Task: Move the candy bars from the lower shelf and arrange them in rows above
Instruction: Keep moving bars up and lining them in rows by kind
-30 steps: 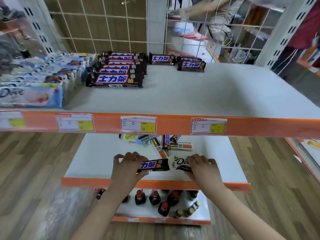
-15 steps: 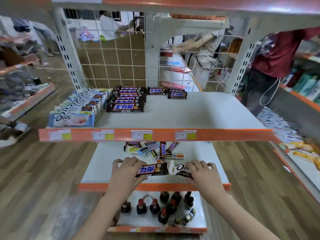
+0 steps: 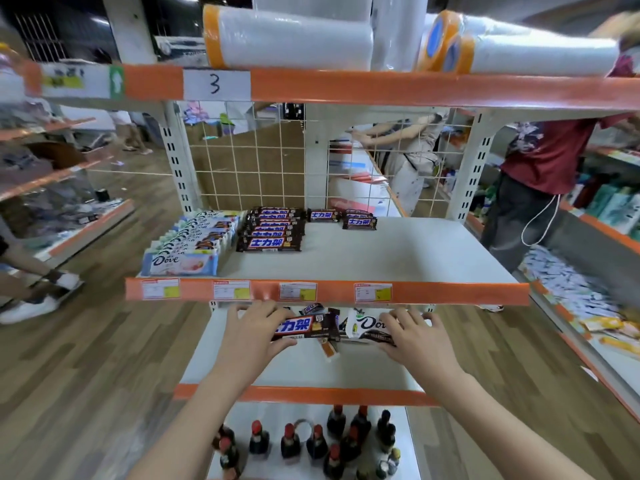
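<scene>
My left hand grips a brown Snickers bar just below the orange lip of the upper shelf. My right hand holds a white and dark Dove bar beside it. Both are raised above the lower shelf, where a few loose bars lie partly hidden behind them. On the upper shelf a row of Snickers bars runs back from the front, a Dove row lies to its left, and two small Snickers stacks lie at the back.
The right half of the upper shelf is bare white board. White rolls lie on the top shelf. Dark bottles stand on the bottom shelf. A person in a red shirt stands to the right, and another person's feet are at the left.
Both hands have lifted their bars from the lower shelf's front up to just under the upper shelf's lip. The view has tilted upward, bringing the top shelf into sight.
</scene>
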### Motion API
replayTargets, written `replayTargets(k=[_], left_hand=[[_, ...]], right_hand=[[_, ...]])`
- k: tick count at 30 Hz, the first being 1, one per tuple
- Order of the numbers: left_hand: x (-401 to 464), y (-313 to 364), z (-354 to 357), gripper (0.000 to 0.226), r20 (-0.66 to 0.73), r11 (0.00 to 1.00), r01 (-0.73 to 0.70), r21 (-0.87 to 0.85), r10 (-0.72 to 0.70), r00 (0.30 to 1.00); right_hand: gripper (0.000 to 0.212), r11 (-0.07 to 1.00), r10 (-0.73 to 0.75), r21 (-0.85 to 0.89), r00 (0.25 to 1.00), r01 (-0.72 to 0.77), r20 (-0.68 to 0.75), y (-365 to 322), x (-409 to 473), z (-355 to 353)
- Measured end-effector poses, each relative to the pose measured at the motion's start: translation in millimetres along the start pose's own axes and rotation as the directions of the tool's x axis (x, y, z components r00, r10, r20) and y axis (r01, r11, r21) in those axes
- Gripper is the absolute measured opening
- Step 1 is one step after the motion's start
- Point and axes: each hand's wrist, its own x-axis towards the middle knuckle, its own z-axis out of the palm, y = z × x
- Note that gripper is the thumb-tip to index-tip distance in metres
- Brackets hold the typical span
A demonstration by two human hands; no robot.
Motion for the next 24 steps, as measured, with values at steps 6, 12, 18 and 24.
replayTargets(k=[6,12,18,24], left_hand=[[16.8,-9.1,-10.4,0.043,0.041,1.000,0.023,0.010,-0.024,0.999],[43.2,-17.5,-11.4,0.041,0.044,0.998,0.063,0.011,-0.064,0.997],[77.8,-28.9,-5.1,0.042,0.026,0.995,0.092,0.026,-0.093,0.995],[104.9,-49.2,12.8,0.042,0.096,0.982,0.186,0.040,-0.189,0.977]], right_hand=[[0.051,0.998,-0.031,-0.057,0.999,0.028,-0.040,5.0,23.5,-4.4],[0.049,0.999,-0.045,-0.021,0.996,0.044,-0.081,13.1,51.0,2.2],[0.053,0.998,-0.064,-0.030,0.993,0.062,-0.100,22.0,90.4,11.4],[0.056,0.996,-0.089,-0.033,0.993,0.086,-0.075,32.3,121.1,33.3]])
